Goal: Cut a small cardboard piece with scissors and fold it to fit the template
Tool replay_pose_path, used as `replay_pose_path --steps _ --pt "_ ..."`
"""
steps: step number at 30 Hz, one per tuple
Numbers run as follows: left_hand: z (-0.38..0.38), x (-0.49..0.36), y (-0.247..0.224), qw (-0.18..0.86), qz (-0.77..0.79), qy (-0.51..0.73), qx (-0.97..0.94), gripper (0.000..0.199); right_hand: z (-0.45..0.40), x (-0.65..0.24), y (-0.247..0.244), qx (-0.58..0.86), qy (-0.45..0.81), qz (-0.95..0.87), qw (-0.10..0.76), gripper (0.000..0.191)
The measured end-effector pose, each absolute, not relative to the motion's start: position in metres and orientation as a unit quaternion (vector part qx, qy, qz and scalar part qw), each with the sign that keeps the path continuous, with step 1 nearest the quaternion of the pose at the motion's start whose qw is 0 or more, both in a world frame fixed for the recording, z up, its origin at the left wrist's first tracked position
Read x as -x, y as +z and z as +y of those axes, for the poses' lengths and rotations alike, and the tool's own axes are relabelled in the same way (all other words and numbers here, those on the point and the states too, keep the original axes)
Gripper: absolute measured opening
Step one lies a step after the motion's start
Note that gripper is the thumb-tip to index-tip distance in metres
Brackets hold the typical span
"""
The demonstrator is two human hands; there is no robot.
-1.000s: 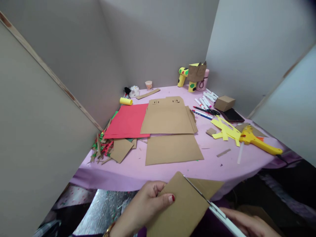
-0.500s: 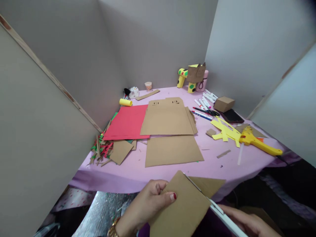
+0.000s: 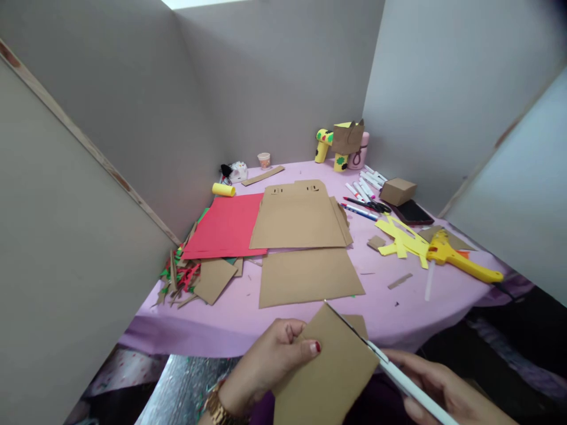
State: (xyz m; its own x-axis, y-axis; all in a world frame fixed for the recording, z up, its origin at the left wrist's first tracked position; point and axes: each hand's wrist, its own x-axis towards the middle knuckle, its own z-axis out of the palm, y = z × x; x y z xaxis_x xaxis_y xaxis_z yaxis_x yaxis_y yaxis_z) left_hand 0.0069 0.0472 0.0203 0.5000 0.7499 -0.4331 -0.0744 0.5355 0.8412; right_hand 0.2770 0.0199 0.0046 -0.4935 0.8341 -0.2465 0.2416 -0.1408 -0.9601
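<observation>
The cardboard piece (image 3: 328,372), stiff and light, hangs off the worktop's (image 3: 248,319) near edge. Left hand (image 3: 270,363) pinches its left edge; grip there. Right hand (image 3: 443,389) clasps scissors (image 3: 385,363) cutting its right side.

Soft, even daylight falls from above, brightest at the top edge where the panels (image 3: 283,77) open. The pink surface (image 3: 390,307) is evenly lit, with only faint shadows under the card sheets (image 3: 305,276). No glare. Wide-angle bending curves the panel edges; the corners darken, and the hands (image 3: 266,366) at the bottom edge look slightly soft
</observation>
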Motion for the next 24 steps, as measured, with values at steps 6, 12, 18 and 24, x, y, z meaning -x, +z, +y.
replay_pose_path --steps 6,12,18,24 --pt "0.059 -0.005 0.018 0.77 0.424 0.269 -0.393 0.033 0.03 -0.273 0.008 0.434 0.625 -0.588 0.275 0.057" --pt "0.062 -0.002 0.01 0.774 0.426 0.272 -0.382 0.036 0.038 -0.261 0.02 0.419 0.623 -0.606 0.262 0.06" --pt "0.064 -0.001 0.011 0.779 0.407 0.279 -0.388 0.03 0.042 -0.259 0.013 0.376 0.648 -0.605 0.271 0.05" --pt "0.063 -0.001 0.016 0.762 0.426 0.313 -0.373 0.028 0.043 -0.262 -0.02 0.48 0.657 -0.5 0.297 0.07"
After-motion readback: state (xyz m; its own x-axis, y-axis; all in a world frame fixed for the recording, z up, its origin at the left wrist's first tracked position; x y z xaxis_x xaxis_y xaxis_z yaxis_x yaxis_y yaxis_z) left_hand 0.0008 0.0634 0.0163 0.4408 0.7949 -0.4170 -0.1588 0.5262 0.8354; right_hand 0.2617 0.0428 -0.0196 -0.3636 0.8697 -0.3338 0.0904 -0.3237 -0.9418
